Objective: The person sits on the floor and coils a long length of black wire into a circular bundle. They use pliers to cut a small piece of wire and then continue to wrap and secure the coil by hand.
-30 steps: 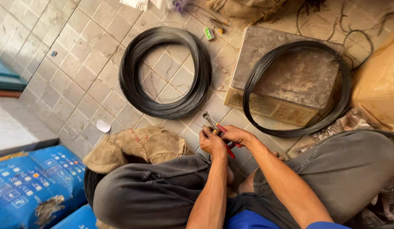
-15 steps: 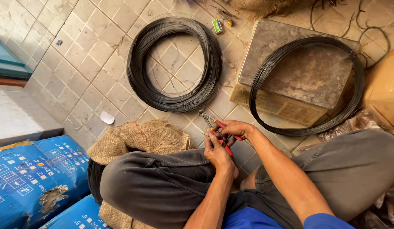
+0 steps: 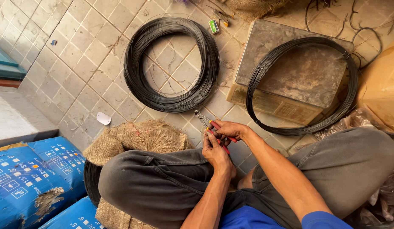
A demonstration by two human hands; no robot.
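Red-handled pliers are gripped in my right hand, their metal jaws pointing up-left over the tiled floor. My left hand sits just below, fingers pinched against the pliers' handles; what it holds is too small to tell. A large coil of dark wire lies on the tiles ahead of my hands. A second, thinner wire coil rests around a metal weighing scale to the right. My knees in grey trousers frame both hands.
Burlap sacking lies over my left knee. Blue printed boxes stand at the lower left. A small white disc and a little green box lie on the tiles. A yellowish sack stands at right.
The view has shifted slightly, so the coils sit a little lower in frame. My hands have stayed together on the pliers with small finger movements only.
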